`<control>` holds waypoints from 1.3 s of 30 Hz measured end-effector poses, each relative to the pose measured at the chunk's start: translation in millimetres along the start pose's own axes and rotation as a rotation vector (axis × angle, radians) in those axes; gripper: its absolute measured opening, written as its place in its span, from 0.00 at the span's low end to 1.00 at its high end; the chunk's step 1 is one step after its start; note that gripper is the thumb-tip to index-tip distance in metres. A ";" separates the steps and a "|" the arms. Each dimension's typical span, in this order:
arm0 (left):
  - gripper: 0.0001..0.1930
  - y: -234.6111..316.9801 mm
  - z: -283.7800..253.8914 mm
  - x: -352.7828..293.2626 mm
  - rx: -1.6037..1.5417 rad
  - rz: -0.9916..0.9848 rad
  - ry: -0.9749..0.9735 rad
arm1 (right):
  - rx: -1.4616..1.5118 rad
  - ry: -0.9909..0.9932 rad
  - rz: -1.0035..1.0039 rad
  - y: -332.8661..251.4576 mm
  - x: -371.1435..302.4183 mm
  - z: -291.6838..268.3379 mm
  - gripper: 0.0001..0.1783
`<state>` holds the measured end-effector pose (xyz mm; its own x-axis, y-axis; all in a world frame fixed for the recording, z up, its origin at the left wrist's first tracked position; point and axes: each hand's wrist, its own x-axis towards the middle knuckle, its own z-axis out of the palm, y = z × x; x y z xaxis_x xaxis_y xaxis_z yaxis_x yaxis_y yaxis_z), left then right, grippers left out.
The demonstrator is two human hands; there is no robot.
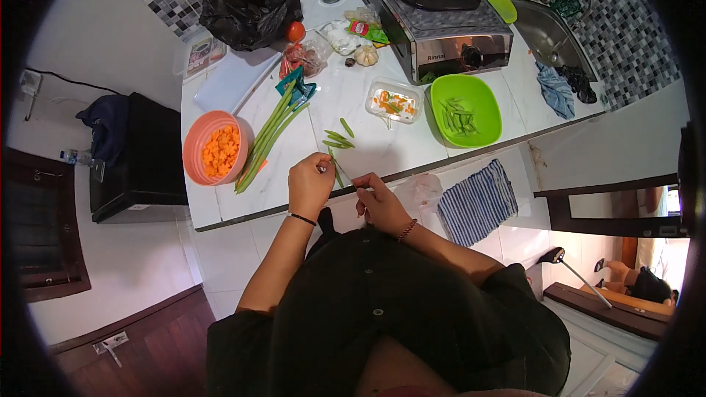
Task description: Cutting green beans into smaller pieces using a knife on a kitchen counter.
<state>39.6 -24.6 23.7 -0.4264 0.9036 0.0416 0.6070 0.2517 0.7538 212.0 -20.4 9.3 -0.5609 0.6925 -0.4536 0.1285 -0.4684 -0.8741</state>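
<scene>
Over the counter's front edge, my left hand [310, 182] is closed, its fingertips on a slim green bean [337, 174]. My right hand [382, 204] is beside it, thumb and fingers pinched near the bean; what they hold is too small to make out. Several cut green bean pieces [338, 140] lie just beyond my hands. A bright green bowl [494, 95] on the right holds more bean pieces. Between the two sits a clear plastic tub [371, 109] with orange and green scraps. To the left, long uncut green beans [271, 140] lie beside a pink bowl [193, 151] of chopped carrot.
A gas stove [456, 44] stands at the back, with a sink [540, 29] to its right. A black plastic bag [250, 4], a tomato [296, 31], garlic [365, 56] and a white board [232, 81] are at the back left. A striped cloth [478, 204] is below the counter edge.
</scene>
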 end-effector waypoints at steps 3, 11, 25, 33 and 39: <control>0.09 3.3 -4.8 -7.7 -0.027 -0.082 -0.088 | -0.006 -0.012 0.017 -1.5 -0.3 0.9 0.10; 0.12 -6.5 4.2 -17.0 -0.197 -0.220 -0.103 | -0.029 0.010 -0.006 -1.7 -3.0 1.3 0.10; 0.11 -1.9 3.0 -9.8 -0.074 -0.204 -0.131 | -0.148 0.016 -0.022 -0.5 -7.6 0.9 0.11; 0.11 -6.9 3.9 -8.6 -0.085 -0.172 -0.147 | -0.190 0.037 -0.040 -6.1 -0.5 6.7 0.11; 0.11 -3.1 3.8 -9.6 -0.066 -0.175 -0.122 | -0.242 0.069 -0.094 -4.4 9.1 8.3 0.10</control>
<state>44.4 -32.8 18.5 -0.4342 0.8845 -0.1705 0.4841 0.3888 0.7839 199.6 -16.6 10.5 -0.5239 0.7663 -0.3719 0.2751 -0.2610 -0.9253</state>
